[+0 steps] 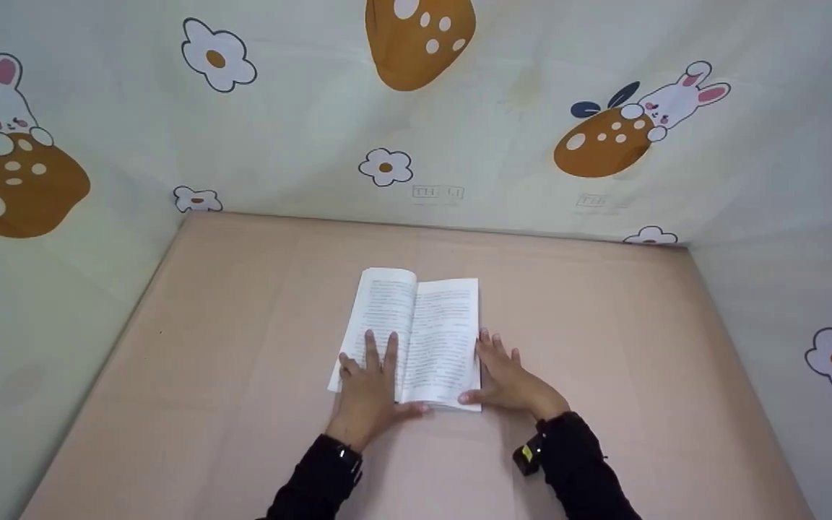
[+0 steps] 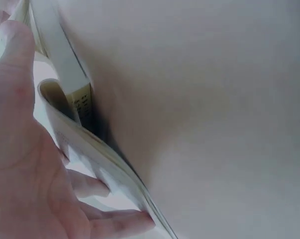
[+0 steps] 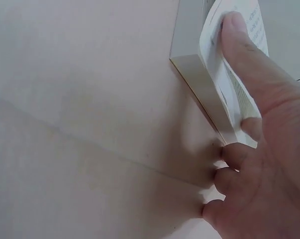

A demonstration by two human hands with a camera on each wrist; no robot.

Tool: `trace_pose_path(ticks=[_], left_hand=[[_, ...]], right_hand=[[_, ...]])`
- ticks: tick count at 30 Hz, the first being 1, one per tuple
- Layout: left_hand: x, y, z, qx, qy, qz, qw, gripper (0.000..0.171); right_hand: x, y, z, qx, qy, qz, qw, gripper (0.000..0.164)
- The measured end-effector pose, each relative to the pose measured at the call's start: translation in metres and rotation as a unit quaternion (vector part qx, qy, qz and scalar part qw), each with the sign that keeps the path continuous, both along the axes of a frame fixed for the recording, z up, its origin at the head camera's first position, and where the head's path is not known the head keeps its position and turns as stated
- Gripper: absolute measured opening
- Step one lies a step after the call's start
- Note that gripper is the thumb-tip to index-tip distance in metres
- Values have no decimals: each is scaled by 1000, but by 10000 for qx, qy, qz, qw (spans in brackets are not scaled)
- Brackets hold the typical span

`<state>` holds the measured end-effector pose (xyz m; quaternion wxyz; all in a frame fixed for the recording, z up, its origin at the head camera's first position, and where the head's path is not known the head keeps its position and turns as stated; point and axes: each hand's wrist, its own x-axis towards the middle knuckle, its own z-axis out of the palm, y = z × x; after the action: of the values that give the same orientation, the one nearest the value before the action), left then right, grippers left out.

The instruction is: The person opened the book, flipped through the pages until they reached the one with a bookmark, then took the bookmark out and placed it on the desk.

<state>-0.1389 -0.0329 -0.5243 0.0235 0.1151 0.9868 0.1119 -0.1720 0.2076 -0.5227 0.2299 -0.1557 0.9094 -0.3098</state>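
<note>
An open book (image 1: 445, 339) with printed pages lies on the table, spine towards me. My left hand (image 1: 369, 397) rests on the left page, its fingers straight and spread, the thumb reaching across the near edge by the spine. In the left wrist view, that page block (image 2: 97, 149) bows up from the table below the fingers. My right hand (image 1: 513, 383) is at the book's right edge. Its thumb (image 3: 237, 37) presses on the near corner of the right page, and the other fingers (image 3: 234, 154) stand beside the edge, close to the table surface.
The table (image 1: 206, 375) has a plain pinkish-beige surface. A pale sheet wall (image 1: 300, 144) printed with rabbits, flowers and brown fruit shapes rises at the back and both sides. A small black device (image 1: 528, 456) sits at the right wrist.
</note>
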Motion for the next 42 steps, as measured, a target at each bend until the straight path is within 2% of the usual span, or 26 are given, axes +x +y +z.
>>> trace_pose_path(ticks=[3,10,13,16,22,26,30,37,39,42], left_hand=[[-1,-5,2,238,37,-112,9996,110],[-4,-14,2,238,615,-568,9962,84],[-5,-16,2,509,554,-497,9959,70],[-6,-18,0,620,648,-216,9957,58],[-9,-24,-5,104,1586,76,9873,46],[-9,-25,-7,-353,1814,-10,9828,45],[-8,-25,-8,-447,1683,-54,9847,38],[-4,-26,-6,215,1008,346,9941,38],[-3,-26,-5,381,856,464,9945,41],[-3,-25,-3,538,738,587,9941,57]], right_hand=[[-1,0,1,-22,-70,60,10000,110],[-5,2,3,54,-136,85,9999,109],[-6,3,3,58,-147,75,9998,110],[-6,2,4,52,-191,38,9998,110],[-4,1,3,37,-287,5,9996,109],[-3,1,4,-5,-335,-33,9994,109],[-3,1,5,3,-339,-17,9994,110],[-5,1,4,57,-390,-21,9992,110],[-5,1,4,33,-389,-5,9992,111],[-5,2,3,-3,-381,18,9993,110]])
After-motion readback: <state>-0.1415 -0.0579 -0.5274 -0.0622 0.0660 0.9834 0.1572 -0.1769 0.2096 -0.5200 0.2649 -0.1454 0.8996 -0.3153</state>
